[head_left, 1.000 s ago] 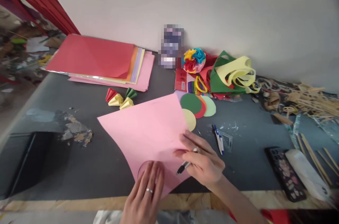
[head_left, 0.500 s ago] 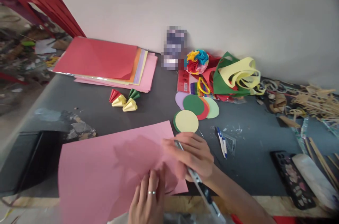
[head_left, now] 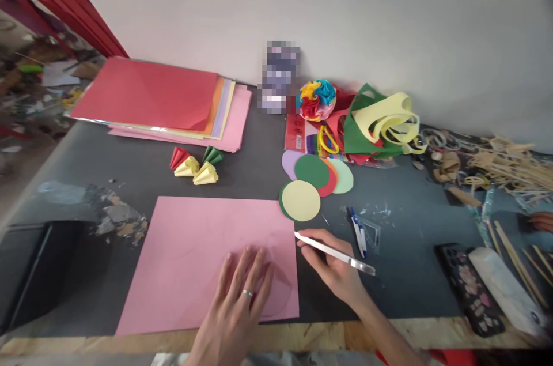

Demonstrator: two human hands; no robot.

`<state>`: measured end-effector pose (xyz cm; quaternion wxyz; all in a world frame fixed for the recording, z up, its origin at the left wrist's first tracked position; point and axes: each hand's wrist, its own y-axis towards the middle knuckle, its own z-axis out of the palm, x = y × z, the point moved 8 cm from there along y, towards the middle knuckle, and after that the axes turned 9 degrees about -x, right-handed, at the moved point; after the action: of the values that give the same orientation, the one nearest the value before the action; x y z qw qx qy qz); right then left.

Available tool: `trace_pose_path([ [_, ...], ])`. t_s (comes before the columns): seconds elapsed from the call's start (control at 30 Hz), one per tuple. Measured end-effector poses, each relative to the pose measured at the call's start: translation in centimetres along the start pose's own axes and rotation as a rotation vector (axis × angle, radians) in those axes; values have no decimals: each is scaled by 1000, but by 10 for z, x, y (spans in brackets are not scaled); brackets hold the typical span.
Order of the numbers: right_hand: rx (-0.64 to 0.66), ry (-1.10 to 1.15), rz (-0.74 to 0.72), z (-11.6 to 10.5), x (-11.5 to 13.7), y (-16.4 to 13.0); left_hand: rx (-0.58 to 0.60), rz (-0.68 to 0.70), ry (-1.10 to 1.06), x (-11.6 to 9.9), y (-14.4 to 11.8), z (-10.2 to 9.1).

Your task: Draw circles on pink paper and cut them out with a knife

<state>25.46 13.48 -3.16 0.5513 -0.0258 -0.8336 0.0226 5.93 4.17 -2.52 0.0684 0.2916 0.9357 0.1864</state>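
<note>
Pink sheet pinned flat on the bench, pen poised at its right edge.

The pink sheet (head_left: pixel 203 256) lies square at the near edge of the bench (head_left: pixel 415 239). The left hand (head_left: pixel 239 302) rests on it, open, fingers spread and palm down, probably to keep the paper from sliding. Just right of the sheet, the right hand (head_left: pixel 334 274) is closed loosely around a pen (head_left: pixel 334 252), tip toward the paper's edge; a faint curved line may be drawn under the left hand. Beyond lie cut paper circles (head_left: pixel 315 181).
</note>
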Motion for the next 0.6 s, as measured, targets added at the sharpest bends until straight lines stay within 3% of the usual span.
trace_pose_path([
  [0.13, -210, 80, 51, -29, -23, 11, 6, -32, 11, 0, -4, 0],
  [0.2, -269, 86, 42, -33, -22, 13, 5, -52, -5, -2, -3, 1],
  [0.3, -216, 57, 15, -14, -6, 7, -56, -87, -25, -3, 2, 0],
  [0.47, 43, -41, -65, 38, 26, -6, -140, -128, -14, -5, 7, 0],
  [0.6, 44, -68, -138, 43, 33, 2, -145, -167, -65, -3, 6, 1],
])
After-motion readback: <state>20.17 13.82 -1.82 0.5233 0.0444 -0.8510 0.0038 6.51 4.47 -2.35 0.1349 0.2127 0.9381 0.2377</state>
